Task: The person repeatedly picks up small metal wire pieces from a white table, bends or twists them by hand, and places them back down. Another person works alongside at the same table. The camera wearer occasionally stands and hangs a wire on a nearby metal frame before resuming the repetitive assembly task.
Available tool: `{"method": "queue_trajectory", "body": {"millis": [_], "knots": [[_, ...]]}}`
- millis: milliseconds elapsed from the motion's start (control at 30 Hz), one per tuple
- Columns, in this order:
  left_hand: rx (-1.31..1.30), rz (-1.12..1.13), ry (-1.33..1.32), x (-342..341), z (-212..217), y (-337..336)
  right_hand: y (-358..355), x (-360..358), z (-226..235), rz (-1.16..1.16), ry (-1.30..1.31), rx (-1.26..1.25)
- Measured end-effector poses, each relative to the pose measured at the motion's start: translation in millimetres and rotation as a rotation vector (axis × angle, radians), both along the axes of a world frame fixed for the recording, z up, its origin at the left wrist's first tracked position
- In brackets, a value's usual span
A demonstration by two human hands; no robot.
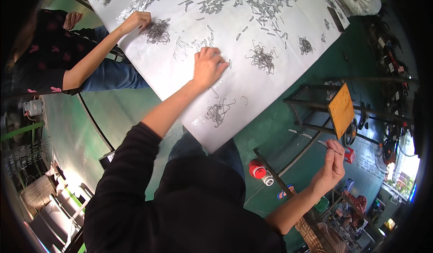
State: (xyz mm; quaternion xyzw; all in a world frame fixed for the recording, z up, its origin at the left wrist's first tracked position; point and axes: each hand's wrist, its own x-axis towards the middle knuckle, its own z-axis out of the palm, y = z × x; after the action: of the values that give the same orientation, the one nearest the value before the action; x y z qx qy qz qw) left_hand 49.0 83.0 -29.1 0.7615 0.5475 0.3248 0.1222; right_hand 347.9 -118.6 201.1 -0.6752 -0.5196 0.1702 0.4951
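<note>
Upper left, a co-worker's hand (135, 20) rests by a wire tangle (157, 31). Centre frame, my left hand (208, 65) presses fingers-down on the white table (180, 86), covering small metal clips (187, 45). Lower right, my right hand (333, 162) pinches one thin metal piece (325, 144) off the table.

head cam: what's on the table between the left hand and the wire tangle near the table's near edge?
Head view: between left hand and wire tangle, one loose bent wire hook on white table.

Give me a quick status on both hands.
Left hand flat on white table among metal clips. Right hand raised off-table, pinching thin metal piece. Co-worker's hand nearby.
</note>
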Motion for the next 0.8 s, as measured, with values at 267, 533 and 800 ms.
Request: {"method": "queue_trajectory", "body": {"millis": [267,533,800], "knots": [[-0.222,0.104,0.086,49,4,-1,-26,-100,0,0.059,0.137,-0.006],[-0.567,-0.108,-0.698,-70,107,-63,-36,-199,-17,0.341,0.112,-0.021],[-0.693,-0.081,-1.006,-162,183,-183,-29,-288,-56,0.588,0.106,0.016]]}}
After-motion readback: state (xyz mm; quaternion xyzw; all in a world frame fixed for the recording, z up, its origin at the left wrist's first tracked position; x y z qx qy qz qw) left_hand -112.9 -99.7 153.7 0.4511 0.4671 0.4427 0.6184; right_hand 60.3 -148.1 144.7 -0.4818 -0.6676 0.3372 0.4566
